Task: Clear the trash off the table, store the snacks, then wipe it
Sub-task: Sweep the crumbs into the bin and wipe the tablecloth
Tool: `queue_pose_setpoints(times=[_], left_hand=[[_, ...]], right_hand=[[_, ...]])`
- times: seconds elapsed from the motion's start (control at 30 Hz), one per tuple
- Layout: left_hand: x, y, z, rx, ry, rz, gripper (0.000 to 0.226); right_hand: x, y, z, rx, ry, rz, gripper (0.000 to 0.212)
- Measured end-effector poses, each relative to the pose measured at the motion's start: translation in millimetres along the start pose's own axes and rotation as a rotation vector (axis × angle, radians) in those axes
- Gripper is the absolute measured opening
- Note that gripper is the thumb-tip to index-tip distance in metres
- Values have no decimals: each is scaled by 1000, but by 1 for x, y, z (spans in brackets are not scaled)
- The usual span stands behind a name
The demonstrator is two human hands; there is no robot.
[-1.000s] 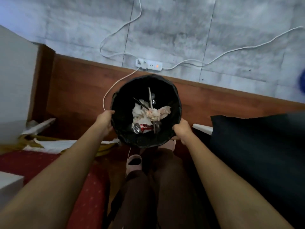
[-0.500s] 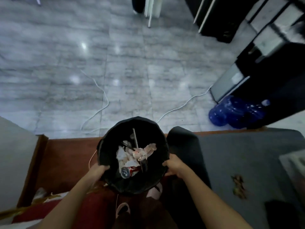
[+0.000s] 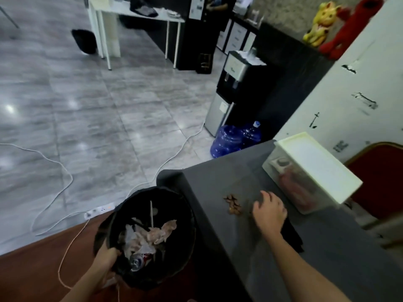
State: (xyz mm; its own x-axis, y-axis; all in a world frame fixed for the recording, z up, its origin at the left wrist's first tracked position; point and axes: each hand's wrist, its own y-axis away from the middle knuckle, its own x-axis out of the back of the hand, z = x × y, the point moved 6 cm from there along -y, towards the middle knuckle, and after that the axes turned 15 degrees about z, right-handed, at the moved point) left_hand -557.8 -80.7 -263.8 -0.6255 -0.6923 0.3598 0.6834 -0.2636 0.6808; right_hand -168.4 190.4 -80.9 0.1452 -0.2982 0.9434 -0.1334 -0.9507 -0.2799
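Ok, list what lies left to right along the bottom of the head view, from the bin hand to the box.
left hand → trash bin → brown crumbs → right hand → lidded white box

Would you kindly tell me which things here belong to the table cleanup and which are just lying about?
Belonging to the job: trash bin, brown scraps, grey table, lidded container, left hand, right hand.

Just lying about: water dispenser, blue bottles, power strip, plush toys.

Black bin (image 3: 185, 247) near left holds white and pinkish paper (image 3: 150, 234) and a red-and-silver can (image 3: 139, 260). Grey tabletop (image 3: 327, 258) carries brown scraps (image 3: 233, 203). Blue bottles (image 3: 235, 138) stand far on grey marbled floor (image 3: 87, 105).
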Motion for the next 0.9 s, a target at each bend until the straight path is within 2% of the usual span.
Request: queue_pose_setpoints(times=[0.07,0.13,0.2,0.27,0.4,0.6,0.7,0.9], left_hand=[[-8,-9,-12,-4,-35,10,62],[-14,-15,-28,25,-38,19,59],[-16,-12,-38,60,-37,15,57],[-18,-5,-43,70,-28,22,56],[-16,22,-36,32,11,83,58],[-17,52,-26,-23,58,134,58],[-16,56,-25,-51,51,185,50],[-22,55,-25,-64,61,185,53]], right_hand=[[-12,15,61,-158,120,-220,58],[-24,29,97,-131,144,-355,63],[-28,29,107,-36,195,-321,61],[-27,20,103,-21,207,-230,59],[-33,7,66,-45,110,-133,54],[-48,20,-7,59,-38,-151,49],[-48,41,-47,188,-108,-209,47],[-38,117,-111,530,-326,-371,46]])
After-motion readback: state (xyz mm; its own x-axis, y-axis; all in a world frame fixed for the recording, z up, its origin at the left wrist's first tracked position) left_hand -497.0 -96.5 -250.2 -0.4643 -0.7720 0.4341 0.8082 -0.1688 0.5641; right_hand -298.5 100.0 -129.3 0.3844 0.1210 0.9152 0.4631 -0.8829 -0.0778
